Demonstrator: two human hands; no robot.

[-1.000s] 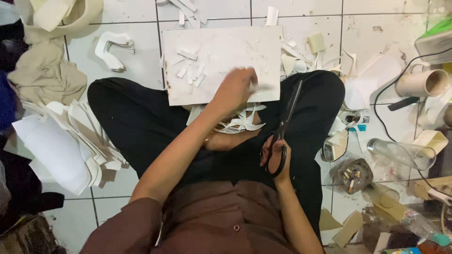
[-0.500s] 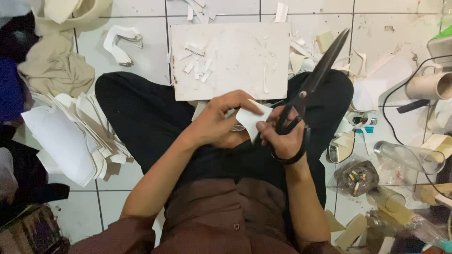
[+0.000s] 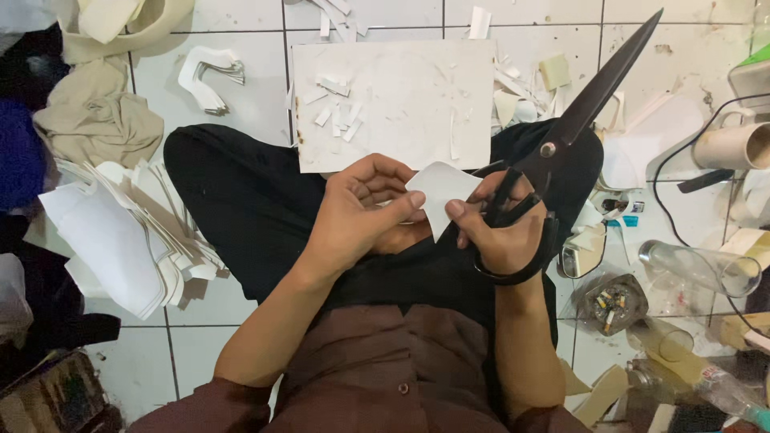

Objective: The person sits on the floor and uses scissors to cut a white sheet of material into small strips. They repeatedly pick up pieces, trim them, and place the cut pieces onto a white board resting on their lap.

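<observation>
1. A small white cut piece is held over the lap of the seated person, just below the near edge of the white board.
2. The left hand pinches the piece's left side, thumb and fingers pressed together on it.
3. The right hand touches the piece's right edge with a fingertip while its other fingers are threaded through the handles of the black scissors and clamped on them; the blades point up and away, closed.
4. Small white offcuts lie on the board near its far-left corner.
5. A stack of white cut sheets rests on the tiled floor at the left.
6. A beige cloth lies beyond that stack.
</observation>
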